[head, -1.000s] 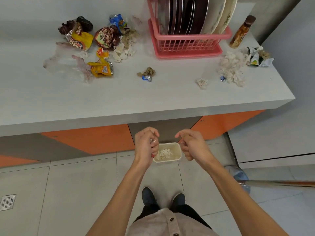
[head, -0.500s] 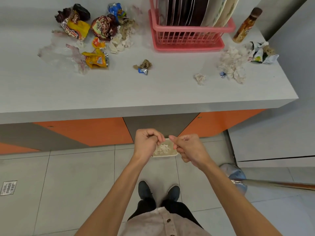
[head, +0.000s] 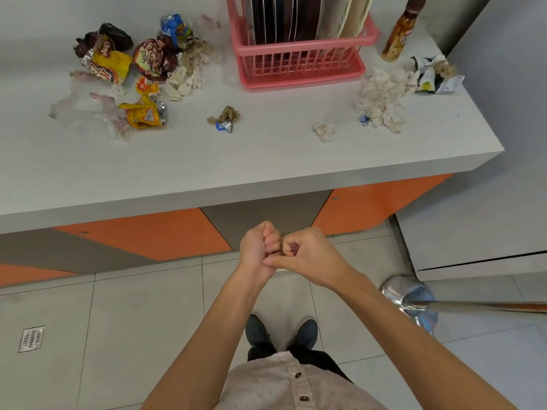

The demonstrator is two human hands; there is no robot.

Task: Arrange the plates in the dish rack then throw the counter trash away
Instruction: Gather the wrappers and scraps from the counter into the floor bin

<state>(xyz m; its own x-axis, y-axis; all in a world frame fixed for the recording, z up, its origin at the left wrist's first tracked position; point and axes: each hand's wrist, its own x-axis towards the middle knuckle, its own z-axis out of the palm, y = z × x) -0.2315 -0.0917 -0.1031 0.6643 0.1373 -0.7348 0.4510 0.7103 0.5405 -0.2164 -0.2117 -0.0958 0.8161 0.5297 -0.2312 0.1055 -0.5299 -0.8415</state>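
Several plates [head: 284, 16] stand upright in the pink dish rack [head: 299, 45] at the back of the grey counter [head: 236, 164]. Trash lies on the counter: snack wrappers [head: 109, 60] and clear plastic [head: 85, 113] at the left, a small scrap [head: 225, 118] in the middle, a tissue ball [head: 324, 131] and a tissue pile [head: 381, 99] at the right. Below the counter edge my left hand [head: 257, 247] is curled into a fist against my right hand [head: 307, 255]. My right hand's curled fingers pinch a small dark scrap [head: 293, 248]. The small bin on the floor is hidden under my hands.
A brown bottle [head: 399, 34] stands right of the rack, with crumpled wrappers [head: 435, 75] beside it. A shiny metal object with a long handle [head: 411, 294] reaches in from the right near the floor. A floor drain [head: 31, 338] is at the left. Orange cabinet fronts run under the counter.
My hands have come together from slightly apart until they touch. They now cover the small white bin that showed between them.
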